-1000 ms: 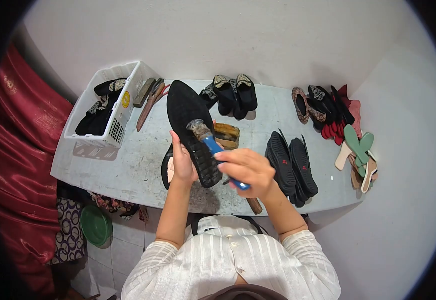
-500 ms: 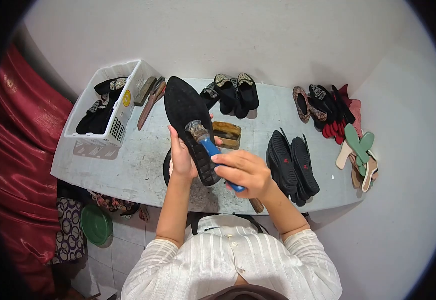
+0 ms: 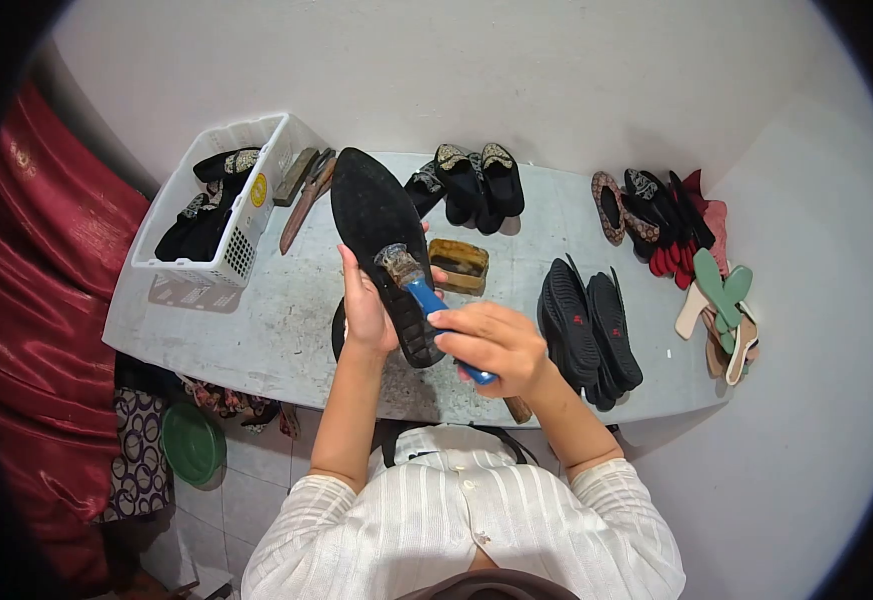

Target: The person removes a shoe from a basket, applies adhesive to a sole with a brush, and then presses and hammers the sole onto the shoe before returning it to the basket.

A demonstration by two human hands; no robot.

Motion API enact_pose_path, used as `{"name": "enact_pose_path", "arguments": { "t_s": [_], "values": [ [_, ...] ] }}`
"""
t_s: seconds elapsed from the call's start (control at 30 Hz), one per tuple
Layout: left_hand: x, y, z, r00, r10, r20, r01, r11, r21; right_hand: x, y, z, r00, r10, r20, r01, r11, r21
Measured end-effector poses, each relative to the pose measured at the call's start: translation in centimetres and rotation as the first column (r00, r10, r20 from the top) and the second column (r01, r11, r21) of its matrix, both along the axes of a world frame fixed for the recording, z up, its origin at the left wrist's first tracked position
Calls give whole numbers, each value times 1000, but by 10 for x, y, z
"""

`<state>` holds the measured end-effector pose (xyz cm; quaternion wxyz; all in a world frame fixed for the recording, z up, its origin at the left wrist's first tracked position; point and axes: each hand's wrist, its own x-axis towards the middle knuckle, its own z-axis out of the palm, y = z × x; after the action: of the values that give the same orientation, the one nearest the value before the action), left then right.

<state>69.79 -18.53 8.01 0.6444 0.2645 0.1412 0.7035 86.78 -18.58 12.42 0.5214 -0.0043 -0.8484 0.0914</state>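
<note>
A black pointed shoe (image 3: 369, 205) is held sole-up over the table, its ridged heel end toward me. My left hand (image 3: 365, 305) is wrapped round it from below and behind, with fingertips showing past its right edge. In my right hand (image 3: 497, 345) is a blue-handled brush (image 3: 427, 298), gripped by the handle. Its bristles rest on the middle of the sole. Behind the shoe, to the right, stands an open yellowish container (image 3: 459, 266) with dark stains. Another black piece is partly hidden behind my left hand.
The grey table (image 3: 287, 330) bears a white basket (image 3: 242, 190) of shoes, scissors (image 3: 309, 200), finished-looking black shoes (image 3: 482, 185), black soles (image 3: 589, 330), patterned shoes (image 3: 647, 210) and green insoles (image 3: 722, 288). A red curtain (image 3: 47, 320) hangs at left.
The shoe and brush are in nearly the same pose, with the bristles still on the sole. The whole view has shifted slightly.
</note>
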Motion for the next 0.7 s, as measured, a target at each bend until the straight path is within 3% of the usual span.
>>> {"name": "enact_pose_path", "arguments": {
  "t_s": [0.17, 0.37, 0.5, 0.57, 0.63, 0.7],
  "values": [
    [-13, 7, 2, 999, 22, 48, -23, 1000, 11, 11, -13, -20, 999, 38, 22, -37, 998, -41],
    [-17, 4, 0, 999, -23, 38, 19, 996, 90, 24, -11, -17, 992, 122, -39, -128, 946, -298],
    [-2, -3, 10, 996, 82, -19, -81, 995, 61, 18, -9, 1, 984, -58, -166, 24, 979, -204],
    [6, -5, 10, 989, 141, 35, -143, 989, 34, 12, -10, 2, 941, -191, -281, 102, 948, -303],
    [10, -5, 7, 984, 175, 27, -176, 983, 41, 11, -5, 2, 942, -203, -269, 117, 946, -304],
    [13, -6, 6, 978, 209, 18, -209, 977, 48, 3, 1, 3, 945, -222, -241, 186, 969, -163]
  ]
}}
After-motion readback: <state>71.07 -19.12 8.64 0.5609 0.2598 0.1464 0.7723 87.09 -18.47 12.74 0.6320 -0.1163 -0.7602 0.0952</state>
